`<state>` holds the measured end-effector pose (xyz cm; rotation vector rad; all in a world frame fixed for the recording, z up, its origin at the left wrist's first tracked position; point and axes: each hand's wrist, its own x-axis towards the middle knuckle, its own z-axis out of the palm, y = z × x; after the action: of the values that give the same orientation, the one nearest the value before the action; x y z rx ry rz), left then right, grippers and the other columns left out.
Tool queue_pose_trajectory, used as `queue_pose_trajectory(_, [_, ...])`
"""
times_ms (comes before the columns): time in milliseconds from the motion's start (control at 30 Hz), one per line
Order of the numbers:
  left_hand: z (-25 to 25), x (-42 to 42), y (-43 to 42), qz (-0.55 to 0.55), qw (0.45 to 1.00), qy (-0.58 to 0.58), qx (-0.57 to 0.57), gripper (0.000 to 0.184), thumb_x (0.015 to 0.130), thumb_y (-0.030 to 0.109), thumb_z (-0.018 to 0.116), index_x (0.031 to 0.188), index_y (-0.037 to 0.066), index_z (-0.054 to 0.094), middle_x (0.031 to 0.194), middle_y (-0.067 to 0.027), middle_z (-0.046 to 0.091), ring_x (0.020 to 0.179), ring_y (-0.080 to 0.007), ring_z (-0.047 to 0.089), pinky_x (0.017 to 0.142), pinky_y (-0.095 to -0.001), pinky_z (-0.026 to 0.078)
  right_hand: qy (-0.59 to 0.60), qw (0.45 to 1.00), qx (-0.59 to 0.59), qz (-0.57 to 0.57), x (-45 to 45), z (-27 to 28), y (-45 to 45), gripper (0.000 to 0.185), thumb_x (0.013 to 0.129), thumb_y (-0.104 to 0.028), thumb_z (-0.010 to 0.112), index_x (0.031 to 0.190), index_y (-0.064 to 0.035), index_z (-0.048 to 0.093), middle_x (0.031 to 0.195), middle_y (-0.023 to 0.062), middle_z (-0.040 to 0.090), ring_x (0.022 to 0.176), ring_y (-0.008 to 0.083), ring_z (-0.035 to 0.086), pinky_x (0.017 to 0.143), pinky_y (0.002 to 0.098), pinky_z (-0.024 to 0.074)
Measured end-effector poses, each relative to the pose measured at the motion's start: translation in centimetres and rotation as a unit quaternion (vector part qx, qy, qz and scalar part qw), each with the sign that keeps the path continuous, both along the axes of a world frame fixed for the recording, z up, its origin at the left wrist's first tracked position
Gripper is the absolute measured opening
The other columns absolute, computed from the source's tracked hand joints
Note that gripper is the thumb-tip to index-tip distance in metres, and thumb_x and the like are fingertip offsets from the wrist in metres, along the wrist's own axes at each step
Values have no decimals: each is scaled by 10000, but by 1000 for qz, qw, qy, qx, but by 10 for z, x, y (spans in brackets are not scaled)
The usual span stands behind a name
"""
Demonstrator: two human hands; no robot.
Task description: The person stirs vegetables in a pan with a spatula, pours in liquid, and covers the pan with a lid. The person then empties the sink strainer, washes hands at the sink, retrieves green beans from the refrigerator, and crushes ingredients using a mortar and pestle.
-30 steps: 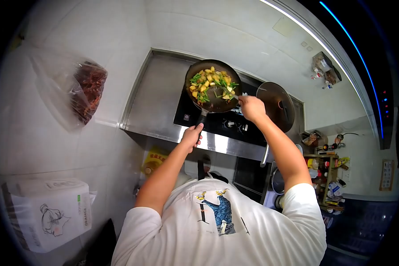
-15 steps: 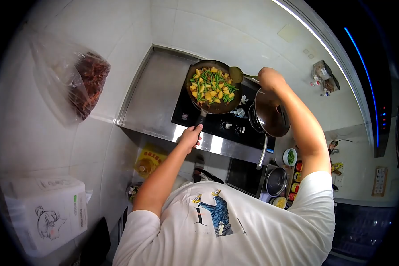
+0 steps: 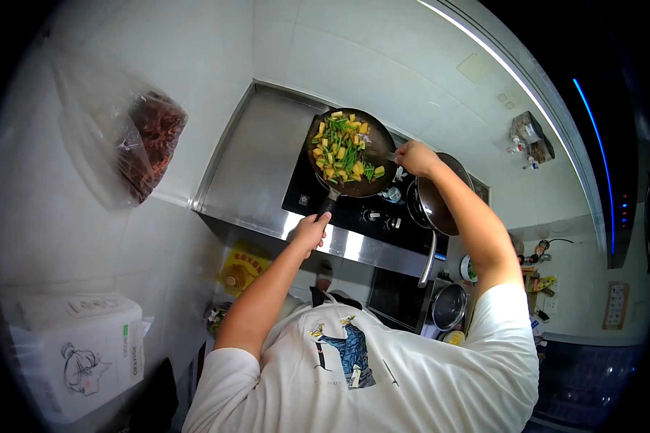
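My right hand [image 3: 416,159] has moved the spatula [image 3: 384,155] into the pan [image 3: 374,180], fingers gripping it; my left hand [image 3: 310,234] grips the handle [image 3: 328,206].

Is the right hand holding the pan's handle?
No, the left hand grips the handle of the pan, while the right hand holds the spatula.

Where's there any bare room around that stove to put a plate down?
The steel counter looks bare between the white wall on the left and the black hob. The hob itself is crowded: the frying pan and the lidded pot sit close together, with the right hand and its arm reaching across there.
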<state>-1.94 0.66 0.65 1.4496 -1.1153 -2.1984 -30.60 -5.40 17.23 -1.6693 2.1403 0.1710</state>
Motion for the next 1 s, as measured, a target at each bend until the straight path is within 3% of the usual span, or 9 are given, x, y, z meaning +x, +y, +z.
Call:
queue_pose_trajectory(100, [-6, 2, -2, -4, 1000, -3, -3, 333, 899, 413, 549, 876, 81, 562, 611, 2, 489, 408, -80, 435, 336, -212, 301, 76, 997, 3, -15, -3, 36, 8, 291, 758, -242, 619, 1023, -143, 688, 1019, 125, 658, 968, 291, 616, 846, 361, 490])
queue_pose_trajectory(233, [-3, 5, -4, -2, 1000, -9, 0, 332, 893, 412, 559, 851, 83, 556, 611, 3, 492, 407, -77, 429, 342, -214, 300, 123, 992, 1, 3, -44, 54, -14, 226, 764, -212, 602, 945, -122, 703, 981, 132, 666, 939, 311, 624, 803, 388, 501])
queue_pose_trajectory(367, [-5, 5, -5, -1, 1000, -12, -6, 336, 891, 411, 562, 840, 79, 553, 611, 3, 494, 404, -78, 426, 342, -216, 295, 230, 973, 23, -17, -69, 32, -48, 195, 756, -187, 600, 901, -115, 709, 977, 128, 667, 924, 321, 627, 791, 406, 500])
queue_pose_trajectory(500, [-4, 5, -8, -14, 1000, -14, -2, 339, 893, 409, 561, 827, 78, 544, 608, 0, 491, 400, -81, 423, 341, -219, 288, 136, 988, -48, 57, -58, 3, -55, 224, 779, -211, 595, 959, -123, 694, 1022, 122, 656, 947, 313, 619, 814, 397, 495])
queue_pose_trajectory(633, [-2, 7, -7, -11, 1000, -9, -5, 339, 893, 404, 563, 814, 75, 536, 606, -2, 487, 402, -87, 423, 342, -223, 279, 159, 980, -21, 122, -14, 12, -43, 212, 779, -185, 576, 952, -160, 696, 1003, 116, 656, 952, 310, 609, 797, 395, 497])
queue_pose_trajectory(800, [-1, 8, -8, -9, 1000, -18, -2, 344, 889, 410, 567, 812, 75, 538, 608, -5, 487, 410, -88, 426, 346, -227, 276, 215, 941, -81, 248, -20, 28, -46, 195, 765, -178, 555, 901, -174, 695, 854, 113, 665, 832, 326, 630, 719, 412, 510])
queue_pose_trajectory(933, [-4, 9, -8, -8, 1000, -17, 3, 382, 864, 445, 589, 867, 64, 570, 619, -12, 502, 423, -101, 442, 360, -244, 302, 240, 940, -62, 235, 5, 67, -72, 197, 776, -184, 552, 906, -174, 699, 880, 111, 668, 844, 313, 634, 721, 405, 511])
queue_pose_trajectory(1000, [-4, 8, -8, -8, 1000, -18, 4, 388, 862, 450, 590, 884, 63, 577, 625, -14, 508, 425, -102, 445, 363, -246, 306, 184, 938, -138, 260, 18, 68, -84, 207, 787, -222, 551, 919, -172, 702, 903, 110, 671, 848, 303, 638, 726, 401, 513])
